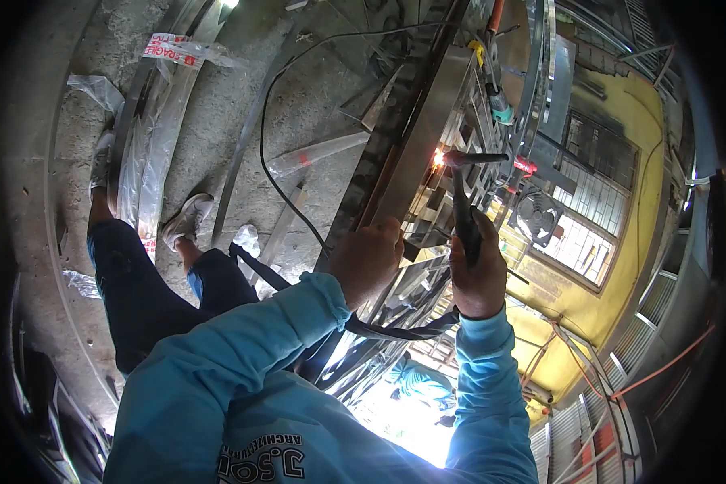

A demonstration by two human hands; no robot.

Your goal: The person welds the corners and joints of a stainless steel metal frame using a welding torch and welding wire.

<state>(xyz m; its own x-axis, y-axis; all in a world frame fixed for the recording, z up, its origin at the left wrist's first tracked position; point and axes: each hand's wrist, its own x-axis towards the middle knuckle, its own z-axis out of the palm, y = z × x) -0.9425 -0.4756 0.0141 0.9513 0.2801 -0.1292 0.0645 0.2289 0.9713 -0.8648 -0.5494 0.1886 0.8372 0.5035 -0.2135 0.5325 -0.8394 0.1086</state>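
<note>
My right hand [477, 270] is wrapped round the black handle of a welding torch [463, 211]. The torch head tilts over a long metal tube [427, 133], and a bright orange-white glow [438, 158] shows at its tip, against the tube's edge. A thick dark cable [403, 331] loops below my right wrist and passes under my left forearm. My left hand [369, 262] is closed in a fist beside the lower end of the tube. What its fingers hold, if anything, is hidden.
A teal-and-grey power tool [500, 109] lies beyond the torch, with a red object [525, 167] nearby. A fan [536, 214] stands by the yellow wall [641, 121]. Plastic-wrapped bars [149, 153] and a thin black cord [264, 137] lie leftward. Another person in blue [422, 379] is behind the frames.
</note>
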